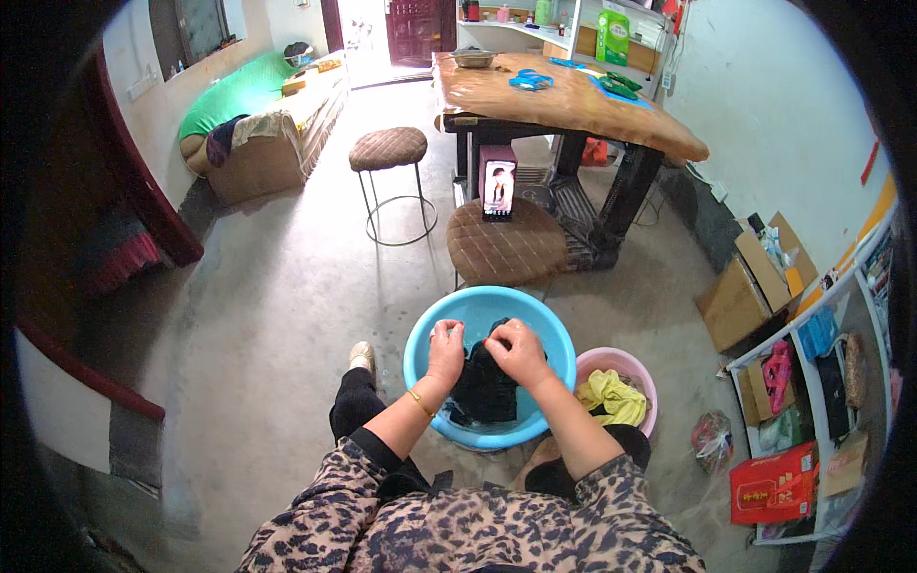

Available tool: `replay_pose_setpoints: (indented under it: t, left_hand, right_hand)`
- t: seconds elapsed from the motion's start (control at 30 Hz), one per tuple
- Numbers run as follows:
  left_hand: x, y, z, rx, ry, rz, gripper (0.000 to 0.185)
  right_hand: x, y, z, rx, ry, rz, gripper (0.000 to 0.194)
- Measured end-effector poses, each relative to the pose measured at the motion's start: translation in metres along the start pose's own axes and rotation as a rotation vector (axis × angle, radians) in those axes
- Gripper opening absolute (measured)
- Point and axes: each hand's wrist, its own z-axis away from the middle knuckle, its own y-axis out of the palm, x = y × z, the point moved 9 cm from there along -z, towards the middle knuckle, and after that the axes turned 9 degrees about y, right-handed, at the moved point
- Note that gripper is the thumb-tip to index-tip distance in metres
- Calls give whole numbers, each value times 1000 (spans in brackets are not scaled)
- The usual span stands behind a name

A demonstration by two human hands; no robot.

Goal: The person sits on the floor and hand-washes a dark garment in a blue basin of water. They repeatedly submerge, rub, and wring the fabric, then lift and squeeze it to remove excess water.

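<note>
A black cloth garment (486, 390) hangs and lies in a blue plastic basin (419, 390) on the floor between my legs. My right hand (517, 351) pinches its upper edge between thumb and fingers, over the basin's right half. My left hand (447, 351), with a gold bangle at the wrist, is raised at the garment's upper left, fingers curled towards the thumb; whether it grips the cloth I cannot tell. Beside the basin on the right stands a pink basin (653, 401) holding a yellow cloth (612, 397) and other cloths.
Ahead, a brown padded stool (505, 247) bears a propped phone (499, 188). Behind it stands a wooden table (573, 100), and another stool (387, 149) is to the left. Cardboard boxes (738, 301), a white shelf rack (809, 372) and a red box (774, 483) line the right side.
</note>
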Motion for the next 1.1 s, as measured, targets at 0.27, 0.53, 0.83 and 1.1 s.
replay_pose_setpoints:
  t: [0.27, 0.53, 0.83, 1.1]
  left_hand:
    - [-9, 44, 33, 396, 237, -36, 41]
    - [7, 65, 62, 719, 58, -660, 55]
    - [53, 105, 54, 879, 230, -588, 54]
    - [70, 119, 28, 866, 119, -839, 53]
  right_hand:
    - [-34, 16, 30, 18, 161, -410, 15]
    - [-86, 49, 57, 238, 477, 414, 49]
    - [-116, 68, 46, 382, 663, 454, 51]
    - [-151, 74, 18, 295, 654, 424, 45]
